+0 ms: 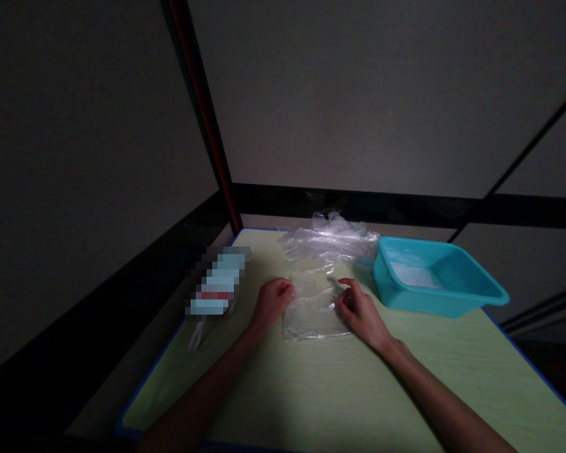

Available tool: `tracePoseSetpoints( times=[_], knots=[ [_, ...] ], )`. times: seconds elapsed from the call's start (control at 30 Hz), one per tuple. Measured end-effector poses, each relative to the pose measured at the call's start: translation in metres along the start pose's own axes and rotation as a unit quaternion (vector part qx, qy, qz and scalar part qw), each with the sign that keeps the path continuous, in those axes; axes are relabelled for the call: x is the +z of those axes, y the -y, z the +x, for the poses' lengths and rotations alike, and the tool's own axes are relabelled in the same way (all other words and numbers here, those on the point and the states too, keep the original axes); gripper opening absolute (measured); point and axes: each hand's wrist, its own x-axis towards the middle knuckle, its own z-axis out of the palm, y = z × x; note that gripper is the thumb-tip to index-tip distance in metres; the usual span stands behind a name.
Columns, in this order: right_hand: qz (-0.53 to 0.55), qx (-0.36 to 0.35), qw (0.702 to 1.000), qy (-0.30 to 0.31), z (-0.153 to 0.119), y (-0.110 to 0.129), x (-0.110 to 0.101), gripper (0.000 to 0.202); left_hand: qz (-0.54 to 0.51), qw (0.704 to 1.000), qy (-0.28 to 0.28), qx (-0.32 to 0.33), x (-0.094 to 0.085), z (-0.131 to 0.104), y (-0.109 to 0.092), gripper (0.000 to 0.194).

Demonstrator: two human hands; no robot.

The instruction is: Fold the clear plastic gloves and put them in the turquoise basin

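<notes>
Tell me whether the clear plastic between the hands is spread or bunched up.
Spread: the clear plastic lies nearly flat on the table, wrinkled, its near edge fairly straight.

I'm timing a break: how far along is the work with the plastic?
Nothing is clearly finished, though a white item lies in the teal basin. In hand: a clear bag lies between the left hand and right hand. Perhaps remaining: the crumpled clear plastic behind it.

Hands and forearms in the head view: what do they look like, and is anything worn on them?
The left hand and right hand are bare human hands, with no gloves and no rings that I can make out. The slim forearms show no sleeve, watch or bracelet, though the near end of the left one is lost in shadow.
</notes>
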Motion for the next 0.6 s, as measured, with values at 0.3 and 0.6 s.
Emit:
tracePoseSetpoints(
  times=[0.3, 0.6],
  knots=[
    [0.01, 0.005, 1.0, -0.004, 0.0, 0.001, 0.0, 0.038, -0.026, 0.999, -0.031, -0.031, -0.004, 0.006, 0.007, 0.01],
    [-0.016, -0.004, 1.0, -0.003, 0.0, 0.004, -0.001, 0.039, -0.007, 0.997, -0.058, -0.049, -0.007, 0.019, 0.002, 0.038]
  ],
)
